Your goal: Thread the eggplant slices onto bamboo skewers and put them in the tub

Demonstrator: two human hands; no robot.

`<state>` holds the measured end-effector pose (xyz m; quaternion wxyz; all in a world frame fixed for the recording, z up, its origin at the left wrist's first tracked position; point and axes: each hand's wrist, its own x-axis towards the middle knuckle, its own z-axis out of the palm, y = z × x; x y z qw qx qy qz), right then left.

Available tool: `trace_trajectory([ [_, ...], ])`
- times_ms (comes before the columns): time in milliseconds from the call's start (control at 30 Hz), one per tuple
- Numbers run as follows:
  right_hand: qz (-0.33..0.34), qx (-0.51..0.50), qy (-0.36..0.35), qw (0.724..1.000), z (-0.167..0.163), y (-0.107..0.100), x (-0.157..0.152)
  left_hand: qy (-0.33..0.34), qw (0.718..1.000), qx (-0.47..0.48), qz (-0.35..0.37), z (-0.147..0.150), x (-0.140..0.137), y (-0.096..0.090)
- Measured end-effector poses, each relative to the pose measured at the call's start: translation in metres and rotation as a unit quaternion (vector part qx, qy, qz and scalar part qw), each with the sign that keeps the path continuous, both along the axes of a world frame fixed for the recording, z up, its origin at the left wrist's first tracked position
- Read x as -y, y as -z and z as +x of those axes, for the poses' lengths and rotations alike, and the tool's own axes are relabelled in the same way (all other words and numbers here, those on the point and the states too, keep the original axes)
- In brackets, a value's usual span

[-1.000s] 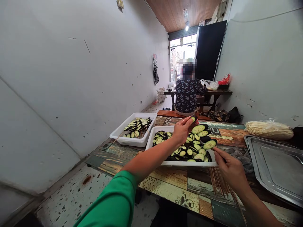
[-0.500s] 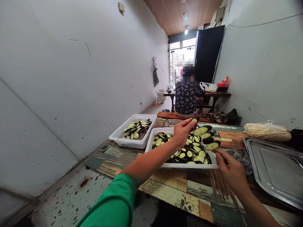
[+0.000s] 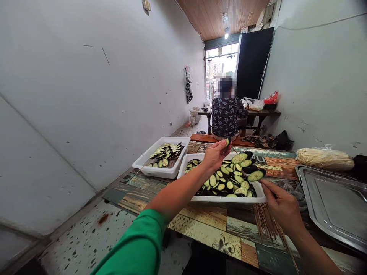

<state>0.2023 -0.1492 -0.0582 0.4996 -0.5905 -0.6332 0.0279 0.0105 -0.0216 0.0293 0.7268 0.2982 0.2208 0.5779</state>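
Well, from here the patterned counter (image 3: 205,231) carries a white tub (image 3: 226,199) of cut eggplant (image 3: 229,185), probably slick and soft. At its right end, the right hand (image 3: 282,206) pinches a loaded skewer (image 3: 256,175) in its fingers; light and stiff, it seems best held by that end. Near the far rim, the left hand (image 3: 213,156) has fingers grasping one slice (image 3: 227,142), likely fragile, safest by its skin.

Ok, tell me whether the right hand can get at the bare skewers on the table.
Likely yes: the bare skewers lie beside the right hand, near ends uncovered, though it holds a loaded skewer.
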Motion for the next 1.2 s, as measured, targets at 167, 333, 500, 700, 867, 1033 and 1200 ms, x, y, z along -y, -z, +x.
trace_trajectory([
  [167, 0.003, -0.025, 0.013, 1.000, -0.001, 0.001, 0.000, -0.061, 0.996, 0.038, -0.055, -0.004, -0.011, 0.003],
  [333, -0.003, -0.015, 0.003, 1.000, -0.006, 0.000, 0.001, -0.009, 0.996, 0.026, -0.088, -0.006, -0.014, 0.002],
  [500, -0.001, -0.006, -0.002, 1.000, -0.007, 0.001, 0.000, 0.035, 0.990, 0.016, -0.133, -0.006, -0.012, 0.000],
  [700, 0.004, 0.002, -0.002, 1.000, -0.006, 0.004, -0.001, 0.067, 0.989, 0.024, -0.132, -0.005, -0.012, 0.000],
  [867, 0.005, 0.005, -0.006, 1.000, -0.005, 0.004, -0.002, 0.062, 0.991, 0.020, -0.121, -0.004, -0.010, 0.000],
  [1033, 0.000, 0.004, -0.006, 1.000, -0.006, 0.002, -0.001, 0.022, 0.998, 0.001, -0.063, 0.000, -0.005, 0.000],
  [1200, 0.003, -0.012, 0.002, 1.000, -0.009, 0.001, 0.001, 0.009, 1.000, -0.007, -0.023, 0.005, 0.001, 0.002],
])
